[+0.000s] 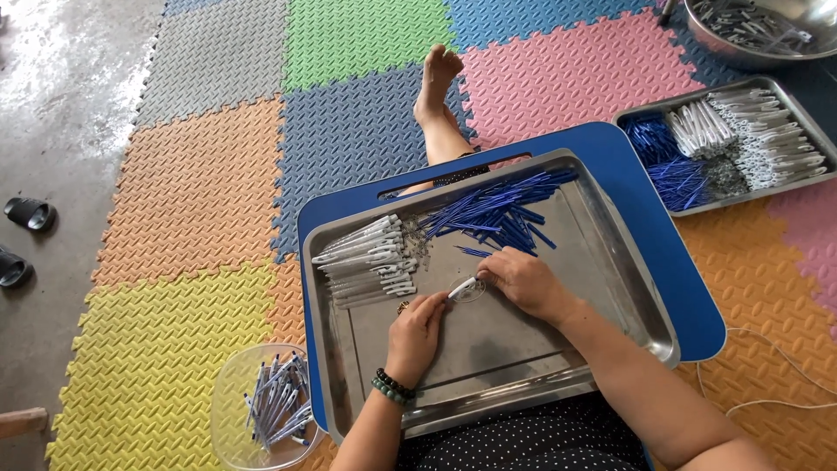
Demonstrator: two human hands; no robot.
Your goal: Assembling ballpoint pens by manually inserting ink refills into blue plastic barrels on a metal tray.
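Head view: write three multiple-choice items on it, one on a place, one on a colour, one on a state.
1. Where does the pile of blue refills lie?
A. the tray's far right part
B. the clear bowl
C. the bare floor

2. What colour is the board under the metal tray?
A. green
B. blue
C. red

3. What are the hands doing?
A. resting empty
B. holding a white pen barrel between them
C. lifting the tray

Key: 1 A, the refills sit in the tray's far right part. 2 B, a blue edge frames the tray. 3 B, left hand and right hand both pinch the barrel.
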